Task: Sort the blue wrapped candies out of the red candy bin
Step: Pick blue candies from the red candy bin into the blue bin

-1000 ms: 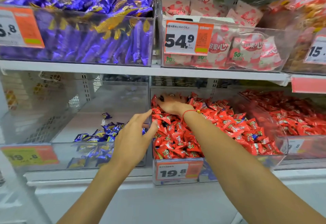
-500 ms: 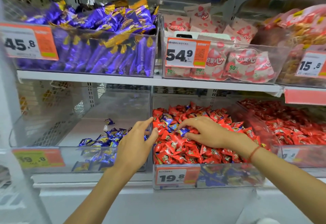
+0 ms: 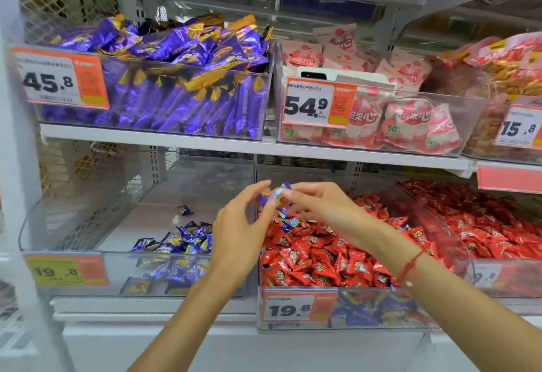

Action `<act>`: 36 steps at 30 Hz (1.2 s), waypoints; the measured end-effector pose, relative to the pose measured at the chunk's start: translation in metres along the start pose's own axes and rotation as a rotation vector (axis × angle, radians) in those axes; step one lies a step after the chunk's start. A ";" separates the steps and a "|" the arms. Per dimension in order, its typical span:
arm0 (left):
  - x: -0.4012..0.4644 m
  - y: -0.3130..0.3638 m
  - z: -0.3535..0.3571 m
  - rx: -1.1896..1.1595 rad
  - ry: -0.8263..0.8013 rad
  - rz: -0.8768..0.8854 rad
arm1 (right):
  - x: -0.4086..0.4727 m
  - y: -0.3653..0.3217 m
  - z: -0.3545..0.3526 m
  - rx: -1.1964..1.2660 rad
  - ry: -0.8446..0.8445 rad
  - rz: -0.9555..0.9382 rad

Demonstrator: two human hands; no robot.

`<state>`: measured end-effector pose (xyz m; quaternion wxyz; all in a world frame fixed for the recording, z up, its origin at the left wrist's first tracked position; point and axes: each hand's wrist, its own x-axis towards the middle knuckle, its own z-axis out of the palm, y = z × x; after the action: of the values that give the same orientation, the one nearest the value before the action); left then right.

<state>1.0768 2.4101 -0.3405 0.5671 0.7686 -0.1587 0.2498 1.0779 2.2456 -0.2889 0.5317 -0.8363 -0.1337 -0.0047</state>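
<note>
A clear bin (image 3: 346, 313) on the lower shelf is heaped with red wrapped candies (image 3: 319, 260); a few blue ones (image 3: 289, 220) lie near its back left. Above the wall between this bin and the left one, a blue wrapped candy (image 3: 274, 194) is pinched by my right hand (image 3: 319, 207). My left hand (image 3: 240, 231) also pinches the candy's left end with its fingertips. The left clear bin (image 3: 88, 225) holds a small pile of blue candies (image 3: 187, 239).
The upper shelf carries bins of purple bars (image 3: 164, 90), pink packets (image 3: 390, 113) and orange snacks (image 3: 510, 78), with price tags on the fronts. Another bin of red candies (image 3: 484, 225) stands at the lower right. A white shelf post (image 3: 17, 166) runs down the left.
My right hand came forward from the back of the red bin, picked a blue candy out of the heap and lifted it to the left. My left hand rose to meet it.
</note>
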 end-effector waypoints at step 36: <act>0.015 0.007 -0.008 -0.134 -0.236 -0.172 | -0.002 -0.003 -0.018 0.203 -0.177 0.250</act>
<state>1.0838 2.4163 -0.3245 0.6136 0.7640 -0.1743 0.0971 1.0778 2.2307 -0.2790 0.5958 -0.7857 -0.0748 0.1486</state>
